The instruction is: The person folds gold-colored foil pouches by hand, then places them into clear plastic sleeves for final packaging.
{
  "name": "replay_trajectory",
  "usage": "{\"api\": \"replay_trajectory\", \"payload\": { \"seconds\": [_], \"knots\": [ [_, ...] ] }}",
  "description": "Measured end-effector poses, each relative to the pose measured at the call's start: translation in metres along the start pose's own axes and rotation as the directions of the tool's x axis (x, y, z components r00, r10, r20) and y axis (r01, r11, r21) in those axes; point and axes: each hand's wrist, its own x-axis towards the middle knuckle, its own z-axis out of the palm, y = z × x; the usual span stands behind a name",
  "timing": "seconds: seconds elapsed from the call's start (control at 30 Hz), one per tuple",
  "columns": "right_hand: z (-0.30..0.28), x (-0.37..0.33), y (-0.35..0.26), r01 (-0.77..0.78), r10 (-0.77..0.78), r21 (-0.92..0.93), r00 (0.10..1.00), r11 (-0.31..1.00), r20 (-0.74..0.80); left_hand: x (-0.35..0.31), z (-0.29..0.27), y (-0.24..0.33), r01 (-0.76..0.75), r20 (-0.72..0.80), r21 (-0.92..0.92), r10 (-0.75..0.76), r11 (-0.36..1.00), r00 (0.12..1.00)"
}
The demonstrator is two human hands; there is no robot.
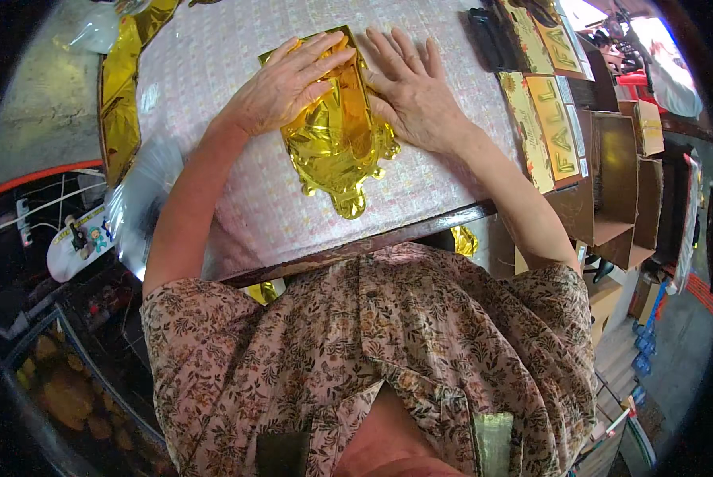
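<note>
A shiny gold foil balloon (332, 163), uninflated and partly folded, lies on the patterned, plastic-covered table (245, 211). Its rounded, tabbed end points toward me. My left hand (291, 83) rests across the far part of the foil, fingers stretched out and pressing on it. Flat beside the foil's right edge lies my right hand (416, 99), fingers spread, its thumb side touching the foil. Part of the balloon is hidden under the left hand.
Flat printed packages (553, 131) in yellow and cream line the table's right side, near a black object (491, 40). Open cardboard boxes (611, 179) stand beyond them. More gold foil (121, 119) and clear plastic (143, 191) hang along the left edge. Another person's arm (674, 79) shows at far right.
</note>
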Motion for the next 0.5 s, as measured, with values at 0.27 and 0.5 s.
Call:
{"api": "replay_trajectory", "payload": {
  "seconds": [0.27, 0.5],
  "knots": [
    [-0.012, -0.027, -0.016, 0.059, -0.062, 0.051, 0.995, 0.997, 0.073, 0.002, 0.0, -0.002, -0.03, 0.015, 0.046, 0.03, 0.998, 0.999],
    [-0.032, -0.04, -0.017, 0.016, -0.038, 0.146, 0.988, 0.989, 0.148, 0.0, -0.001, -0.001, -0.043, -0.009, 0.048, 0.043, 0.998, 0.999]
  ]
}}
